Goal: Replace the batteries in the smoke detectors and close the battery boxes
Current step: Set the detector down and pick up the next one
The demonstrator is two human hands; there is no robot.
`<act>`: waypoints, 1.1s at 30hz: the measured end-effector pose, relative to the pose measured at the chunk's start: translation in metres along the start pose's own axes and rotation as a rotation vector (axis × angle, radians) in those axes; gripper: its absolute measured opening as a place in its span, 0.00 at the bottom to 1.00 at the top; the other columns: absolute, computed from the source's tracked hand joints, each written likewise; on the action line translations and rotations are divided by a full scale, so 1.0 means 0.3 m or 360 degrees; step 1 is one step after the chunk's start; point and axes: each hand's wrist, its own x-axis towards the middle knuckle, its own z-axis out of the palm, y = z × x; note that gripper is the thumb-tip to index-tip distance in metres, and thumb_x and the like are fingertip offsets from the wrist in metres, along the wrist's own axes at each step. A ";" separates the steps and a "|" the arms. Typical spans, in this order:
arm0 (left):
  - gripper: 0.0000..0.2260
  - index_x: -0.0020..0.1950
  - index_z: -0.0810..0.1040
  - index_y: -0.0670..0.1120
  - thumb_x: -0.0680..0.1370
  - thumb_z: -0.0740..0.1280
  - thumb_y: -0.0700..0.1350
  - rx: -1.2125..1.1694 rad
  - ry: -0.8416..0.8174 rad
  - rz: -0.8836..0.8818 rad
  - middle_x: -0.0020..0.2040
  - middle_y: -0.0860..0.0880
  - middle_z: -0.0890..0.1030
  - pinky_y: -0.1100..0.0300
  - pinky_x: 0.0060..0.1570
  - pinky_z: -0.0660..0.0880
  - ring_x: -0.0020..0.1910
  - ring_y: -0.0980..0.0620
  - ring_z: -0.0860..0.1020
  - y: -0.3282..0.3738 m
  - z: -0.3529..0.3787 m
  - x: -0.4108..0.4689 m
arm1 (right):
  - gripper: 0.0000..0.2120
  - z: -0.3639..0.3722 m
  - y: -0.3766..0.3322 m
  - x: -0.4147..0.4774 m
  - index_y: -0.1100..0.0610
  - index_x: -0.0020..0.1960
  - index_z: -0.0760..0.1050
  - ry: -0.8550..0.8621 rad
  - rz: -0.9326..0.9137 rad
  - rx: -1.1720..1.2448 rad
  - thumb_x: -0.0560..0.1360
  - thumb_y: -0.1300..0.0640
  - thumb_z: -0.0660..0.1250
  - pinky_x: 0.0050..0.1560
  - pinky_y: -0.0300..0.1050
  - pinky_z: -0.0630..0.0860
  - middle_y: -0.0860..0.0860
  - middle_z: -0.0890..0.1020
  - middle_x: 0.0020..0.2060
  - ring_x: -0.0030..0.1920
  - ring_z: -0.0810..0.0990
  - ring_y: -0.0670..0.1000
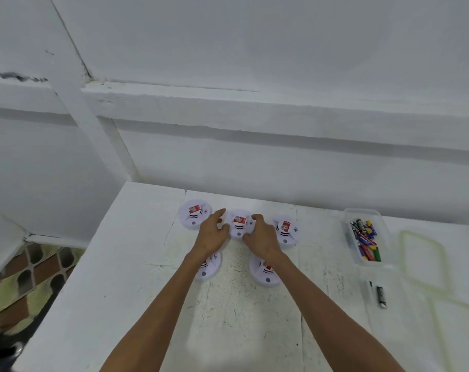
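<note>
Nearest, two bare forearms are reaching out over a white table (120, 291). Well to the right of the right forearm a loose battery (381, 297) is lying on the tabletop. Further out on that side a clear lid (421, 260) with a pale green rim is lying flat.

Under the left wrist a front left detector (210, 265) is lying partly hidden, and under the right wrist a front right detector (264, 272) is showing its lower half.

Beyond them, the left hand (211, 234) and the right hand (262, 237) are gripping a middle detector (239, 227) between them. The left fingers are curling at its left edge and the right fingers are curling over its right edge. A red battery (240, 219) is sitting in its open top.

Just outside the left hand a left detector (194, 215) is resting on the table, and just outside the right hand a right detector (286, 231) is doing the same, each carrying a red battery.

Far to the right of the right hand a clear plastic box (347, 224) is holding mixed batteries.

Behind everything a white wall (254, 157) is rising from the table's back edge.
</note>
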 end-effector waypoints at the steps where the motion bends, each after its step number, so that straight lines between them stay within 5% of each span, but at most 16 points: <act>1: 0.22 0.78 0.68 0.41 0.83 0.64 0.40 0.0007 0.0008 -0.0025 0.74 0.43 0.75 0.57 0.67 0.70 0.72 0.44 0.74 0.001 0.003 0.000 | 0.29 0.000 0.000 -0.001 0.61 0.74 0.61 0.0004 -0.0005 -0.0003 0.77 0.60 0.66 0.48 0.43 0.72 0.60 0.79 0.60 0.58 0.79 0.60; 7: 0.14 0.64 0.79 0.44 0.81 0.63 0.33 -0.0088 0.0095 0.0054 0.52 0.56 0.80 0.78 0.40 0.71 0.52 0.54 0.78 0.037 0.032 -0.034 | 0.28 0.012 0.021 0.003 0.60 0.72 0.65 0.0084 0.0001 0.0208 0.74 0.65 0.67 0.44 0.42 0.72 0.57 0.81 0.57 0.54 0.81 0.57; 10: 0.14 0.60 0.77 0.51 0.81 0.65 0.34 -0.0302 0.0114 0.0050 0.50 0.60 0.81 0.77 0.42 0.73 0.50 0.58 0.79 0.051 0.045 -0.045 | 0.25 0.013 0.030 -0.014 0.60 0.69 0.68 0.0229 -0.0054 0.0304 0.74 0.64 0.68 0.48 0.44 0.76 0.55 0.81 0.58 0.55 0.81 0.57; 13: 0.13 0.60 0.78 0.52 0.81 0.67 0.36 -0.0432 0.0128 0.0063 0.54 0.60 0.82 0.62 0.54 0.76 0.52 0.61 0.80 0.063 0.065 -0.053 | 0.25 -0.005 0.032 -0.030 0.60 0.70 0.69 0.0345 -0.0057 0.0436 0.74 0.66 0.68 0.49 0.40 0.76 0.55 0.80 0.60 0.57 0.80 0.55; 15: 0.15 0.64 0.80 0.50 0.80 0.69 0.36 -0.0497 0.0185 0.0074 0.59 0.53 0.84 0.54 0.61 0.78 0.57 0.55 0.81 0.070 0.084 -0.054 | 0.26 -0.022 0.035 -0.032 0.59 0.70 0.70 0.0376 -0.0078 0.0499 0.73 0.66 0.69 0.48 0.37 0.76 0.54 0.80 0.61 0.59 0.80 0.55; 18: 0.22 0.71 0.77 0.46 0.78 0.69 0.34 -0.0517 0.0252 0.0078 0.67 0.48 0.81 0.50 0.67 0.76 0.64 0.48 0.79 0.087 0.112 -0.050 | 0.27 -0.059 0.053 -0.048 0.57 0.70 0.70 0.0445 -0.0108 0.0555 0.72 0.66 0.69 0.58 0.45 0.78 0.55 0.76 0.63 0.61 0.77 0.55; 23: 0.25 0.71 0.75 0.45 0.77 0.63 0.28 -0.0457 0.0209 0.0208 0.68 0.45 0.76 0.71 0.51 0.76 0.58 0.51 0.78 0.140 0.199 -0.055 | 0.28 -0.140 0.131 -0.108 0.57 0.71 0.70 0.0565 -0.0223 0.0419 0.72 0.70 0.68 0.48 0.18 0.67 0.56 0.69 0.65 0.58 0.75 0.50; 28: 0.20 0.70 0.77 0.48 0.80 0.68 0.33 -0.0477 0.0077 0.0432 0.63 0.47 0.77 0.75 0.51 0.74 0.58 0.57 0.78 0.202 0.314 -0.073 | 0.23 -0.237 0.248 -0.185 0.50 0.71 0.70 0.0812 -0.0302 0.0315 0.77 0.57 0.70 0.43 0.22 0.69 0.51 0.71 0.61 0.48 0.78 0.47; 33: 0.13 0.64 0.78 0.49 0.82 0.68 0.37 -0.0537 -0.0092 0.0543 0.61 0.45 0.77 0.72 0.52 0.75 0.59 0.50 0.78 0.256 0.401 -0.096 | 0.20 -0.305 0.357 -0.285 0.49 0.69 0.71 0.0951 -0.0236 0.0202 0.79 0.43 0.66 0.41 0.30 0.71 0.45 0.77 0.55 0.42 0.78 0.43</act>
